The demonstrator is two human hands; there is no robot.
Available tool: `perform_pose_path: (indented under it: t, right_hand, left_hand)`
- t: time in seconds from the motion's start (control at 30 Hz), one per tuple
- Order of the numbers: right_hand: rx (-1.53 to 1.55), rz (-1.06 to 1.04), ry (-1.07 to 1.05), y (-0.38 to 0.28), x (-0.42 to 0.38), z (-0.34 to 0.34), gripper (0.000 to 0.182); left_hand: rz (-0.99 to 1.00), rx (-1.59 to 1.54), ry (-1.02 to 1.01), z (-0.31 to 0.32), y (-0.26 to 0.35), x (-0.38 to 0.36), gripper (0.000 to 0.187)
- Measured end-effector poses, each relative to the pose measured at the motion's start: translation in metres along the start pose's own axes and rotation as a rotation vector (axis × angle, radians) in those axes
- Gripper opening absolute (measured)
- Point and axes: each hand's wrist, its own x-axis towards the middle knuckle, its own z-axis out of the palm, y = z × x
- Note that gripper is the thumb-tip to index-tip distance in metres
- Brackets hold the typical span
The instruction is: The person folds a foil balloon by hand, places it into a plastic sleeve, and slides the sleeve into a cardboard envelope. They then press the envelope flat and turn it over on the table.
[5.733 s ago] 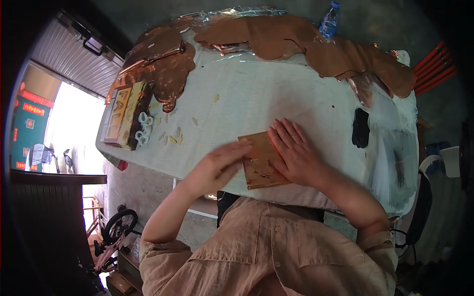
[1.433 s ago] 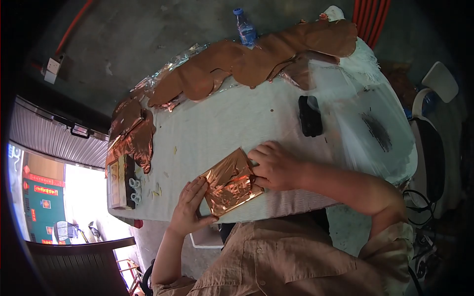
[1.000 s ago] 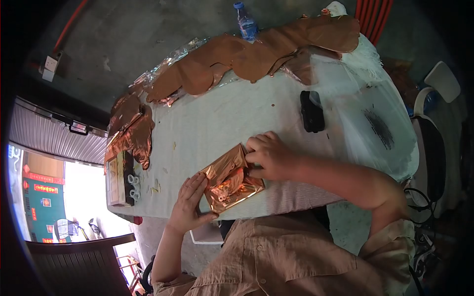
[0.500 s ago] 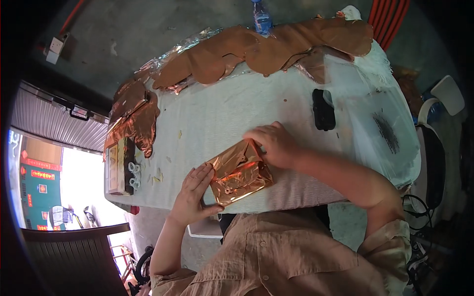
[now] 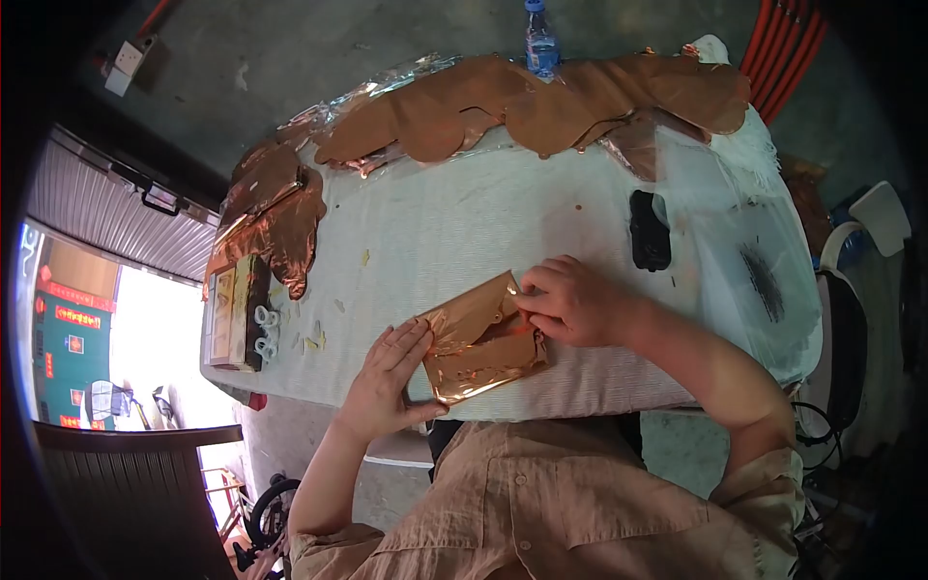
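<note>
A rectangular packet wrapped in shiny copper-coloured foil (image 5: 474, 362) lies tilted near the table's front edge. My left hand (image 5: 387, 377) rests at its left side, fingers on the foil's edge and thumb stretched along the lower corner, so the hand is open. At the packet's upper right, my right hand (image 5: 570, 302) has its fingers bent and pressed together at the foil's edge. Its fingertips pinch the foil beside a fold that stands partly raised, with a reddish patch showing under it.
Flat copper-coloured pieces (image 5: 425, 111) line the far edge of the table (image 5: 425, 213), with a water bottle (image 5: 542, 43) behind. Crumpled foil (image 5: 275, 242), a box (image 5: 235, 314) and white rings (image 5: 268, 333) are at left. A black case (image 5: 650, 232) lies at right.
My right hand has shifted from the packet's top right corner down along its right side, its fingers now drawn together. The foil's upper fold has changed shape. The whole view has shifted slightly.
</note>
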Motion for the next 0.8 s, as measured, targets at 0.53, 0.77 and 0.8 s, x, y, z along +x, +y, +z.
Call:
perform_pose_path:
  t: [0.53,0.77,0.8]
  right_hand:
    - [-0.043,0.075,-0.163,-0.020,0.023,0.022,0.062]
    - [-0.208,0.020,-0.233,-0.016,0.018,0.026,0.065]
    - [-0.216,0.028,-0.239,-0.017,0.019,0.025,0.065]
  left_hand:
    - [-0.028,0.040,-0.027,-0.001,0.003,0.000,0.093]
    - [0.024,0.059,-0.046,-0.003,0.000,-0.006,0.091]
    - [0.019,0.051,-0.046,-0.003,0.000,-0.007,0.091]
